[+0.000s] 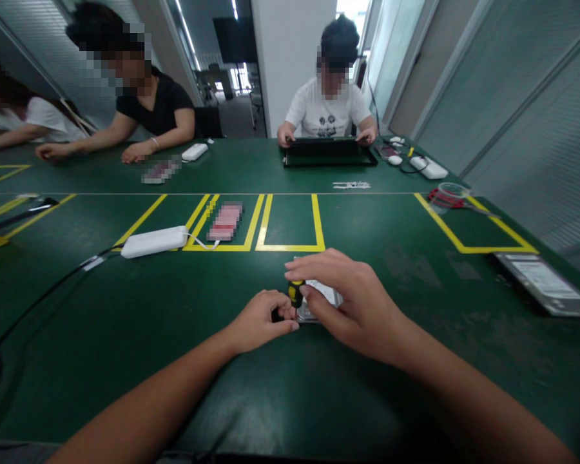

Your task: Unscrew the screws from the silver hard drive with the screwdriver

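Nearest to the camera, two bare forearms (159,393) are reaching inward over a wide dark green table (91,322) with yellow tape outlines. In front of them, the right hand (355,293) is curving over a flat silver rectangular metal block with a pale label (323,295), which is lying near the middle of the table, partly hidden. The left hand (265,317) is curling at the block's left edge; I cannot tell if its fingers are pinching something or only resting there. The right hand is pinching, between thumb and fingers, the short black-and-yellow handle of a screwdriver (296,294), which is standing about upright at the block's left side. Its tip is hiding near the left fingers.

For good work here, in my judgement, the left hand should be keeping the block firm against the table, with its fingertips away from the tip. The right hand should be pressing straight down and turning slowly, so that the tip is not slipping across the metal.

As for containers, a round clear plastic tub (454,189) is standing at the far right. Something red (445,199) is showing there, but I cannot tell whether it is lying inside or behind.
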Tool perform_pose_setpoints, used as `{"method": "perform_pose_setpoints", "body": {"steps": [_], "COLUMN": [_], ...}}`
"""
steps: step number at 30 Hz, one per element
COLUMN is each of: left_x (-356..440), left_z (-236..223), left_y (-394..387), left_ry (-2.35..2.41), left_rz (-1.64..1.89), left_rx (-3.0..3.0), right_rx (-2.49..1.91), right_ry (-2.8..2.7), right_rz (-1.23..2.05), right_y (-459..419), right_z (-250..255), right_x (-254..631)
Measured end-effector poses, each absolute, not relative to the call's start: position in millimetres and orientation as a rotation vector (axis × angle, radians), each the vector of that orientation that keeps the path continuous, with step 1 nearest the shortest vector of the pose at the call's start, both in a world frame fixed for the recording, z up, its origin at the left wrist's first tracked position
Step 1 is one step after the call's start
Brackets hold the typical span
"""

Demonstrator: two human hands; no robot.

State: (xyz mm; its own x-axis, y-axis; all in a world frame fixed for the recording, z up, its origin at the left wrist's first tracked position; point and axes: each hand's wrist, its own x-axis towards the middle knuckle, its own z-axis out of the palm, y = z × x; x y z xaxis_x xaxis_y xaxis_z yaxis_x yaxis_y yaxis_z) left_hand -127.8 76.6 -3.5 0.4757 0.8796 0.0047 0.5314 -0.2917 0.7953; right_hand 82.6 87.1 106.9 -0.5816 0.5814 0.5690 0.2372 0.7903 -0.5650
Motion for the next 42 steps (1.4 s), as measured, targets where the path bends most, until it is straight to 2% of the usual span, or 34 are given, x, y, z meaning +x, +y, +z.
{"method": "perform_pose_setpoints", "body": {"steps": [31, 42], "left_x": [-127.1, -127.1], "left_z": [-0.8, -0.6], "left_y": [76.1, 75.5], "left_ry": [1.112, 1.152], "left_rz": [0.584, 0.583], "left_rx": [1.934, 1.939], "right_rx": [-0.641, -0.687], "right_ry": [-2.201, -2.249], "right_rz": [0.487, 0.582], "right_y": [88.0, 87.7], "right_z": [109.4, 109.0], "right_x": [81.6, 81.1]}}
